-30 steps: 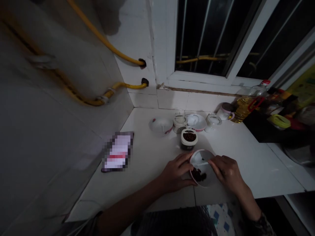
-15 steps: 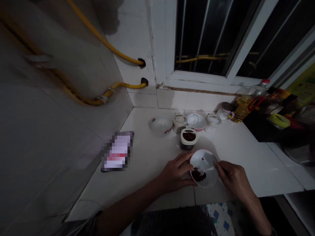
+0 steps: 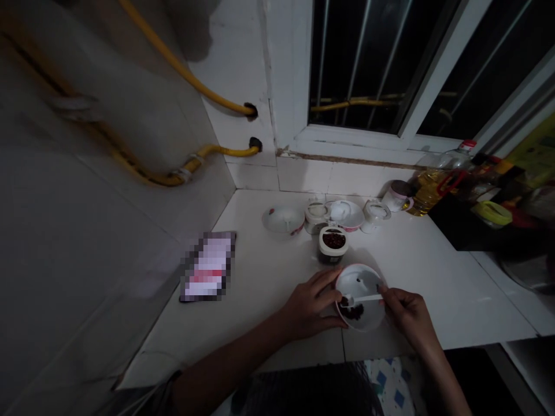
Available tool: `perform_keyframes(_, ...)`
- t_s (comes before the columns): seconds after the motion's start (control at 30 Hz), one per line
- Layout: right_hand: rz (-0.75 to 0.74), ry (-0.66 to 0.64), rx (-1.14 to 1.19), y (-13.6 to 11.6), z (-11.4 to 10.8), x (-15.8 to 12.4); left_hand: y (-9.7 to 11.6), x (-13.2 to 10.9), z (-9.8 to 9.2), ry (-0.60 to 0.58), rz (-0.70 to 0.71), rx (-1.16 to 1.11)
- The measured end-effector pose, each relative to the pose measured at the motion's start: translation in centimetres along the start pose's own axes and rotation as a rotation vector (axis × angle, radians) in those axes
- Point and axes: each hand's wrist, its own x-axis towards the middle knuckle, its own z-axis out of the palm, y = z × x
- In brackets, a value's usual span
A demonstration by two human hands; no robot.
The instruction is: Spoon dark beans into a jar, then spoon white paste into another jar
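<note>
My left hand point(image 3: 310, 306) grips the left rim of a white bowl point(image 3: 368, 318), thumb at the inner edge and fingers around the outside. Pinched in my right hand point(image 3: 405, 312) is the handle of a small white spoon point(image 3: 367, 299), which reaches across the bowl. The spoon's head lies at the dark reddish-brown bits point(image 3: 353, 311) gathered on the bowl's left side. One small dark piece sits apart near the far wall. Just beyond the bowl stands an open seasoning jar point(image 3: 332, 254) filled with similar dark bits.
Behind the jar are a bowl point(image 3: 277, 222), two white-lidded jars and another bowl point(image 3: 353, 216). A mug point(image 3: 396, 199), an oil bottle point(image 3: 429, 190) and a black box point(image 3: 455, 228) stand at right. A blurred-out phone-like slab point(image 3: 210, 268) lies left. Yellow pipes run along the wall.
My right hand has shifted slightly, and the spoon now lies more level across the bowl, its head at the dark bits. My left hand keeps its hold on the bowl.
</note>
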Motion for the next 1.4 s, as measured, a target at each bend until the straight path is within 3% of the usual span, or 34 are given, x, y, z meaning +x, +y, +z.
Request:
perform_keyframes(0.17, 0.029, 0.034, 0.078, 0.3, -0.6, 0.2, -0.1, 0.0, 0.0, 0.012, -0.006, -0.013)
perform_keyframes(0.53, -0.056, 0.067, 0.047, 0.0, -1.0, 0.7, -0.2, -0.2, 0.1, 0.012, -0.038, -0.026)
perform_keyframes(0.83, -0.086, 0.119, 0.087, -2.8, -1.7, 3.0, -0.1, 0.0, 0.0, 0.026, -0.039, -0.042)
perform_keyframes(1.03, -0.327, 0.2, -0.047, -5.0, -0.6, 6.4, -0.1, 0.0, -0.1, 0.019, -0.06, -0.034)
perform_keyframes(1.4, -1.109, 0.449, -0.831, -6.3, 2.1, 7.4, -0.2, -0.1, 0.1, 0.029, -0.063, -0.037)
